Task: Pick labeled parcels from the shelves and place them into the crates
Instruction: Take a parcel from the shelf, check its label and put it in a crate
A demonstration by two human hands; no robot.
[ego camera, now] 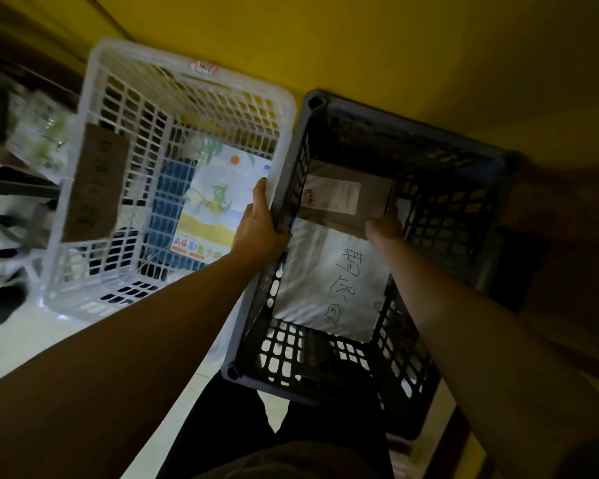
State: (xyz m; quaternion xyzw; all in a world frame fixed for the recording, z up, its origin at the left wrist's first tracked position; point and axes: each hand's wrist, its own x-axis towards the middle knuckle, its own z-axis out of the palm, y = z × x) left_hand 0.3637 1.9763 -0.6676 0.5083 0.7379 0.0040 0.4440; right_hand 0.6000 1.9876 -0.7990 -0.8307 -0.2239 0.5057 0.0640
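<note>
Parcels (pixel 339 198) in dark crate (pixel 412 140)

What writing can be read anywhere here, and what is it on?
"A4": on the colourful paper pack in the white crate; the characters beside it are blurred.
Handwritten characters on the silver parcel in the dark crate: too unclear to read.
The label on the brown parcel: too small.
A red sticker on the white crate's rim: blurred.
A cardboard tag on its wall: blurred.

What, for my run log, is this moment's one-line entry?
left hand grips dark crate rim | right hand holds brown parcel inside it
</note>
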